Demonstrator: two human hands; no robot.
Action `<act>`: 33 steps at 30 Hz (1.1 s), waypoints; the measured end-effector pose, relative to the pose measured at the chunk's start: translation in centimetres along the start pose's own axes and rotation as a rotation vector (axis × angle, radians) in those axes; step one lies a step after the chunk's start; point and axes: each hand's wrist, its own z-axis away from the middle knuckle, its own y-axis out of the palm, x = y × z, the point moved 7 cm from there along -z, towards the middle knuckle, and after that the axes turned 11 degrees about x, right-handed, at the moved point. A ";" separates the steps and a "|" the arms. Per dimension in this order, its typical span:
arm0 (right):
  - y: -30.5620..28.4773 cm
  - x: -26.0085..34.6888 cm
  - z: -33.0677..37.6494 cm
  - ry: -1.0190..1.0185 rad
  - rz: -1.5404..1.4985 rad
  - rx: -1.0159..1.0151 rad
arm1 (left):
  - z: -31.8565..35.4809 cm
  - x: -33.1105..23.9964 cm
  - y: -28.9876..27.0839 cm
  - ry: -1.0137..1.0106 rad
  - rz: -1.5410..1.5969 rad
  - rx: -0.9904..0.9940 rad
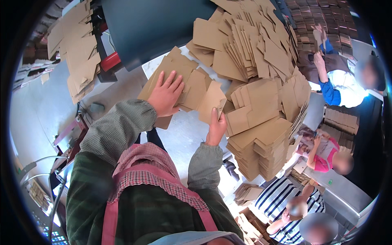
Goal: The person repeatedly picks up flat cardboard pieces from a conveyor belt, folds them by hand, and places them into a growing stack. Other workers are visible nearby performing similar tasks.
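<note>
R hand [216, 130]: thumb atop cardboard blank [210, 104], pinching its edge. L hand [165, 94]: fingers spread flat, not clenched, on loose blanks [179, 62] below. Just right of R fingers: uneven stack [257, 141]; poss. slide if R knuckles bump it.

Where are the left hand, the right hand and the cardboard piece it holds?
Left hand [165, 95], head view: its back.
Right hand [216, 129], head view: thumb side.
Cardboard piece [210, 101], head view: its flat face.
</note>
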 end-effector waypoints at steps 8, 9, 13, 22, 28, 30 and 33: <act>-1.7 -2.2 -1.7 0.113 -0.063 -0.085 | 0.0 0.8 -0.2 0.054 0.124 -0.023; -1.4 -2.0 -1.6 0.113 -0.168 -0.058 | -0.1 0.7 -0.2 0.042 0.113 -0.015; -0.3 -1.6 -1.2 0.062 -0.074 0.080 | -0.6 0.1 -0.5 -0.058 -0.007 0.018; -1.5 6.6 7.5 -0.023 -0.047 0.216 | 5.7 -1.0 -4.3 -0.015 0.188 -0.089; 1.5 8.3 8.0 -0.080 -0.723 0.392 | 18.4 9.0 -13.9 -0.247 0.785 -0.284; 4.8 9.2 7.2 -0.142 -0.291 0.509 | 21.9 16.8 -16.6 -0.308 1.103 -0.425; 14.0 5.6 5.0 0.011 0.045 0.782 | 25.5 27.9 -25.4 -0.569 0.737 -0.643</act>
